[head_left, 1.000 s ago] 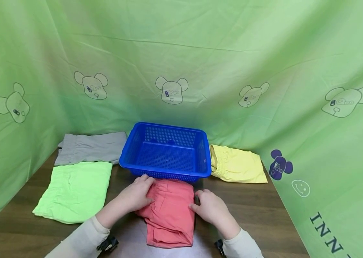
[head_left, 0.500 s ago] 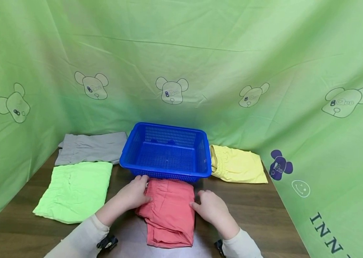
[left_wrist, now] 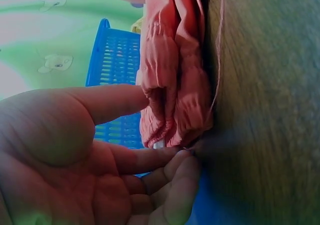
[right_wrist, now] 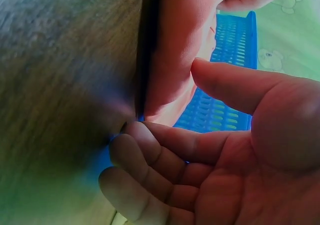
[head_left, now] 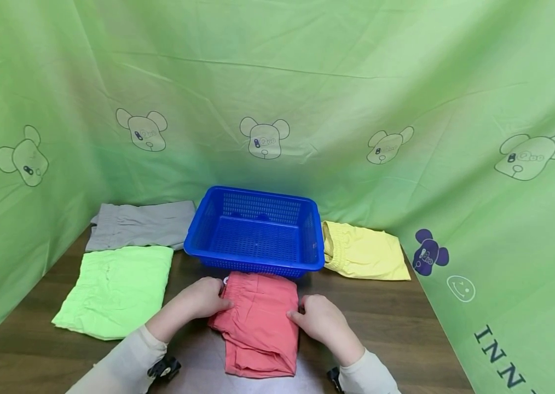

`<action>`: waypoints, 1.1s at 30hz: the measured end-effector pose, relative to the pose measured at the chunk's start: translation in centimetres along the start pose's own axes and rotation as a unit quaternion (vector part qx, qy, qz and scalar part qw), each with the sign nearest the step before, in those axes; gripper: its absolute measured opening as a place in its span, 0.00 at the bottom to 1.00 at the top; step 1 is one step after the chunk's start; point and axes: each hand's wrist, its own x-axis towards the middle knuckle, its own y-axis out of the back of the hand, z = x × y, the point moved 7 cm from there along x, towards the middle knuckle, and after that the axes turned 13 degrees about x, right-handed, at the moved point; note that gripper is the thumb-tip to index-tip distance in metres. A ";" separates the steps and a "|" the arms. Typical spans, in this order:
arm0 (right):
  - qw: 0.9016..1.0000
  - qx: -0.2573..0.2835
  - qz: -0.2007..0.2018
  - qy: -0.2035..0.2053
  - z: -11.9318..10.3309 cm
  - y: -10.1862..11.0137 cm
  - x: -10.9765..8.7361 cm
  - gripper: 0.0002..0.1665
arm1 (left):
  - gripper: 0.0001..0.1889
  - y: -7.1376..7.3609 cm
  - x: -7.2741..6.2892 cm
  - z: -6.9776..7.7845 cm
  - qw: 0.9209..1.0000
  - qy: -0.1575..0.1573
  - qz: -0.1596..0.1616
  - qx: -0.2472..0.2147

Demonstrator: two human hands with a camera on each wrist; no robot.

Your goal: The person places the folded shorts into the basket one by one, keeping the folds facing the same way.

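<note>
A folded pair of coral pants (head_left: 264,327) lies on the table in front of the blue basket, its gathered waistband toward the left. My left hand (head_left: 202,299) holds the left edge, thumb on top and fingertips low at the waistband, as the left wrist view shows. At the opposite edge is my right hand (head_left: 324,317). Its thumb rests on the cloth, and its other fingers curl in at the lower side near the tabletop. In the right wrist view the pants (right_wrist: 180,45) rise as a soft layered fold before the thumb.
Behind the pants stands a blue mesh basket (head_left: 254,262) with nothing in it. Folded grey pants (head_left: 144,225) and bright green pants (head_left: 115,293) lie to the left, yellow pants (head_left: 368,251) to the right. A green printed curtain (head_left: 277,82) hangs around the wooden table (head_left: 386,323).
My left fingers have drawn back slightly from the waistband's far corner to the left edge. My right hand has shifted a little toward me; the pants have hardly moved.
</note>
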 end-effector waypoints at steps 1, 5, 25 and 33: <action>1.000 0.002 -0.001 0.000 0.0 0.0 0.0 0.17 | 0.16 0.0 0.0 0.1 1.000 -0.002 -0.001 -0.003; 1.000 0.014 -0.007 -0.001 0.0 -0.1 -0.1 0.18 | 0.17 -0.2 0.1 0.2 1.000 -0.007 0.002 -0.016; 0.999 0.052 -0.013 0.002 -0.1 -0.4 0.2 0.20 | 0.17 -2.0 0.7 -0.4 0.993 0.028 -0.010 -0.117; 0.996 0.086 -0.027 0.004 0.2 -0.4 0.6 0.18 | 0.17 -1.3 0.6 0.5 0.993 0.003 0.018 -0.114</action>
